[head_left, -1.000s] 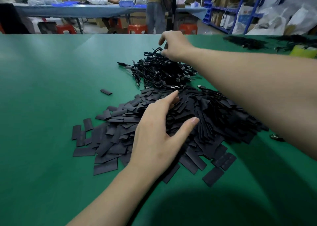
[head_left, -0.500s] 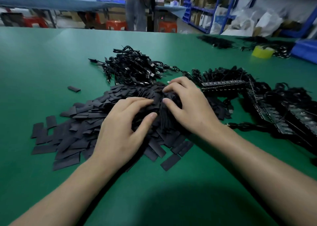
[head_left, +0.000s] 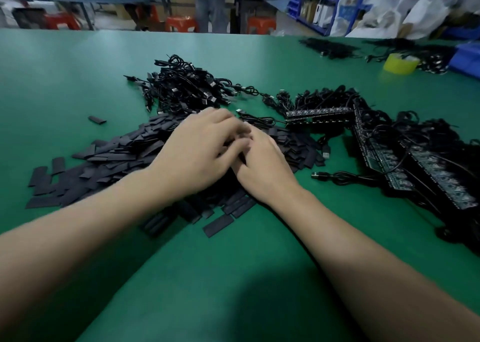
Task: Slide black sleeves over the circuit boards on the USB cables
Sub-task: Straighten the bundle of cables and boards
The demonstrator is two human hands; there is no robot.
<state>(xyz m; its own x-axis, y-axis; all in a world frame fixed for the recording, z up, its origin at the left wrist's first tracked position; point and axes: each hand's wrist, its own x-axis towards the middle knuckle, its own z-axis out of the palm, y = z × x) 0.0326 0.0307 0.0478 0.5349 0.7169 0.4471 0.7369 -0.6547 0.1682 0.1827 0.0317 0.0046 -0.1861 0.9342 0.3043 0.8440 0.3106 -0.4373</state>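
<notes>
A wide pile of flat black sleeves [head_left: 109, 160] lies on the green table [head_left: 65, 82]. My left hand [head_left: 200, 152] and my right hand [head_left: 262, 165] meet on top of that pile, and the left fingers overlap the right hand. Motion blur hides what the fingers hold. Behind the hands is a heap of black USB cables [head_left: 187, 87]. To the right, rows of circuit boards [head_left: 428, 170] with attached cables lie in strips. A loose USB cable [head_left: 342, 178] lies between the pile and the boards.
One stray sleeve [head_left: 97, 119] lies left of the pile. A yellow tape roll [head_left: 400, 63] and a blue bin [head_left: 467, 58] stand at the far right. More cable heaps [head_left: 330, 48] lie at the back edge. A person [head_left: 210, 4] stands beyond the table near red stools.
My right hand came back from the cable heap to the sleeve pile. Both hands have now closed together, the left fingers over the right. The view shifted right, revealing the boards.
</notes>
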